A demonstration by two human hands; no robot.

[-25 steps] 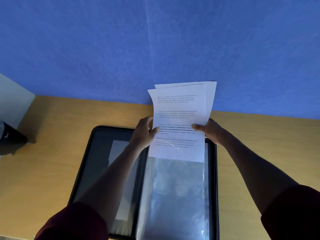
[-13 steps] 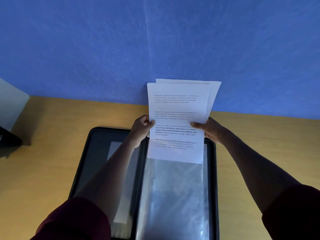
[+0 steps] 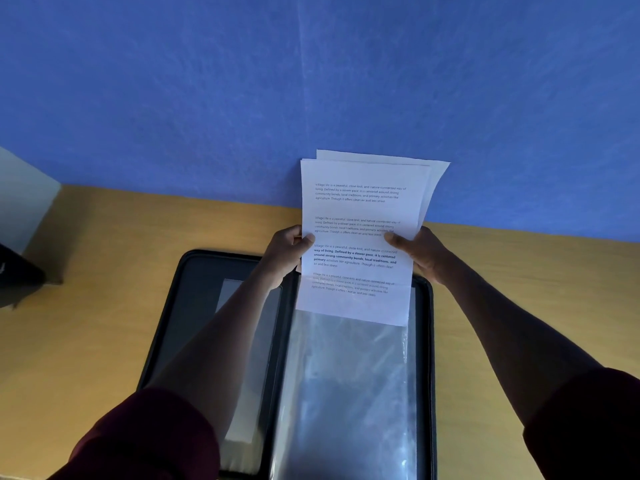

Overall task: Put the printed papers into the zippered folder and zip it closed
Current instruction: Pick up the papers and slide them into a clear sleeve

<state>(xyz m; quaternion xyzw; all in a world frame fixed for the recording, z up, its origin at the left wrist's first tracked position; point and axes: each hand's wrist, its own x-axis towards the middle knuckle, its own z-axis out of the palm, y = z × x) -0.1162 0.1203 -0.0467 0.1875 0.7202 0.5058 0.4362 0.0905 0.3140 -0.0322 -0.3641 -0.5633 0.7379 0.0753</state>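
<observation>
Right, from the head camera, both hands are up at the far end of the folder [image 3: 180, 323], which lies flat and open on the wooden tabletop [image 3: 86, 323] with its dark zip rim showing all round. The papers [image 3: 360, 237] are held almost upright over the folder's right half, several printed sheets stacked a little unevenly, the back ones peeping out at the top and the right corner. The left hand [image 3: 285, 256] pinches the stack's left edge, thumb on the front of the top sheet, fingers curled behind. The right hand [image 3: 420, 252] grips the right edge the same way, thumb pressed on the print. The bottom edge of the stack sits just over the top of the clear plastic sleeve [image 3: 346, 393] that fills the right half of the folder; whether the sheets have entered the sleeve or only rest in front of it I cannot tell. On the left half there is a pale flat pocket [image 3: 242, 420], partly covered by the left forearm. Dark red sleeves [image 3: 145, 441] sit at the bottom corners. Behind the tabletop stands a blue wall [image 3: 311, 81], and a dark object [image 3: 17, 278] shows at the far left edge.
</observation>
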